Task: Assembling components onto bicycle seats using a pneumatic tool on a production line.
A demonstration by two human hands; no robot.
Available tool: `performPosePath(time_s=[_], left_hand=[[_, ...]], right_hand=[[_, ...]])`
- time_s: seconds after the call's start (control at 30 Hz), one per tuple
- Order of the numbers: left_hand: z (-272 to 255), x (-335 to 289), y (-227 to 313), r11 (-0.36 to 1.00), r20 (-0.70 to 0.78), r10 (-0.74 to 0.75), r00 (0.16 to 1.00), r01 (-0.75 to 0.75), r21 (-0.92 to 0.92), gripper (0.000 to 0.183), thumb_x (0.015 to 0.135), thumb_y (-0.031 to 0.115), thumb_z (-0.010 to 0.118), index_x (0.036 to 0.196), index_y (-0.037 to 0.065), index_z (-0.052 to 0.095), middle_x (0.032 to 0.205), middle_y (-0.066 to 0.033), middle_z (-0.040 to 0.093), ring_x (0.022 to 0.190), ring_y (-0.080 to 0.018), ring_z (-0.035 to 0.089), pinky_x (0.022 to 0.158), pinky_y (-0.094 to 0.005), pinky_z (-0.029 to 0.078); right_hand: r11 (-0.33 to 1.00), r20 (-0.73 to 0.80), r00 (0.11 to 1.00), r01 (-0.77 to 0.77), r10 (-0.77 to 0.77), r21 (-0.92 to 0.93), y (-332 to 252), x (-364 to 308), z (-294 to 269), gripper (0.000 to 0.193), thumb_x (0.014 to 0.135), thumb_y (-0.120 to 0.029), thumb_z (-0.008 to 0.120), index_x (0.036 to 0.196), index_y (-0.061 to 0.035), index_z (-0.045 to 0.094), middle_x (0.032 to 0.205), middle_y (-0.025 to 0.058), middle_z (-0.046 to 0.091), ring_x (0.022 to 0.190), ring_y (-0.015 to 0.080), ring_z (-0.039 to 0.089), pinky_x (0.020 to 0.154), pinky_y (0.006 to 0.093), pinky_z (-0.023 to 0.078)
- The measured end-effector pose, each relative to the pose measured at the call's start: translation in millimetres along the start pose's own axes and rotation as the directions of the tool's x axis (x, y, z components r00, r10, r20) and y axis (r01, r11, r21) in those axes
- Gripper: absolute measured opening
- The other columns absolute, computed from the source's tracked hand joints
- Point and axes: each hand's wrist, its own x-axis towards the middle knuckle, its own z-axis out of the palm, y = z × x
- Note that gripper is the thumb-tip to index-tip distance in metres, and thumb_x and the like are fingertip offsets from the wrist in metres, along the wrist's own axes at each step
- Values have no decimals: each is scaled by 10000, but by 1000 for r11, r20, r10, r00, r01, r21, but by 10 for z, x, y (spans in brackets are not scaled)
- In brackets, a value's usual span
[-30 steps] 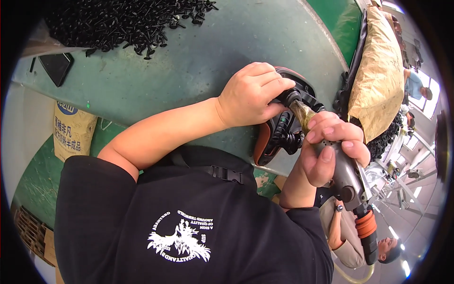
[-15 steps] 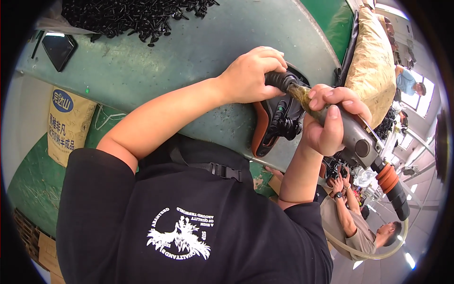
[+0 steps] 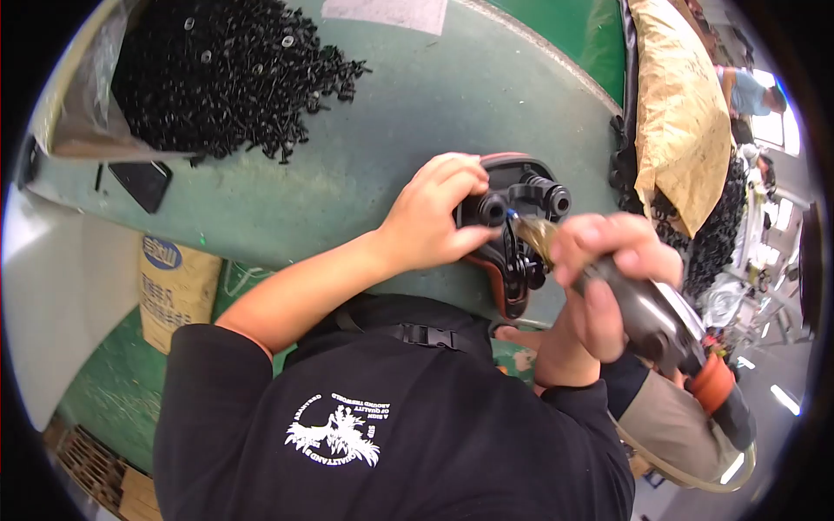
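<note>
An upturned bicycle saddle (image 3: 514, 171) lies on the table, its black underside and two coil springs facing up and its brown nose toward me. My left hand (image 3: 434, 213) grips its left side, fingers over the rear and thumb near the left spring (image 3: 493, 208). In my right hand (image 3: 618, 252), fingers wrapped round, is a grey power screwdriver (image 3: 647, 317) with an orange collar and a hose. Its slim bit (image 3: 514, 215) points in between the springs. Whether the bit touches anything cannot be made out.
A big heap of black screws (image 3: 226, 78) spills from a clear plastic bag (image 3: 87, 113) at the far left, beside a black phone (image 3: 143, 184). Tan sacks (image 3: 682, 113) stand at the right. A paper sheet (image 3: 387, 13) lies at the back. Other people are at the right.
The screwdriver's tip has come away from the right of my left hand to between the springs. My left hand has shifted from a spring onto the saddle's left side. The whole view has shifted.
</note>
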Motion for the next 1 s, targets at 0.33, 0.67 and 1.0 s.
performPosePath(time_s=[0.33, 0.67, 1.0], left_hand=[[-1196, 383, -611, 565, -19, -94, 995, 69, 822, 181, 845, 145, 813, 974, 57, 721, 1009, -89, 678, 968, -323, 633, 849, -422, 530], [-852, 481, -273, 819, -67, -41, 997, 72, 569, 32, 888, 46, 766, 905, 53, 739, 1156, -96, 721, 1142, -279, 640, 1017, -398, 501], [271, 247, 819, 161, 624, -182, 760, 649, -744, 202, 970, -32, 704, 1167, -63, 734, 1090, -156, 689, 922, -239, 731, 834, -350, 617]], right_hand=[[986, -310, 951, 43, 10, 163, -323, -378, -391, 303, 923, -36, 657, 1186, -76, 511, 1076, 177, 616, 685, 191, 613, 713, 405, 540], [986, -300, 951, 112, -71, 123, -601, -562, -668, 302, 898, -39, 633, 1175, -88, 524, 1067, 104, 636, 651, 155, 660, 655, 348, 567], [920, -340, 921, 290, -192, 264, -698, -675, -624, 318, 911, 9, 710, 1146, -87, 518, 1067, 119, 663, 713, 202, 714, 668, 359, 623]])
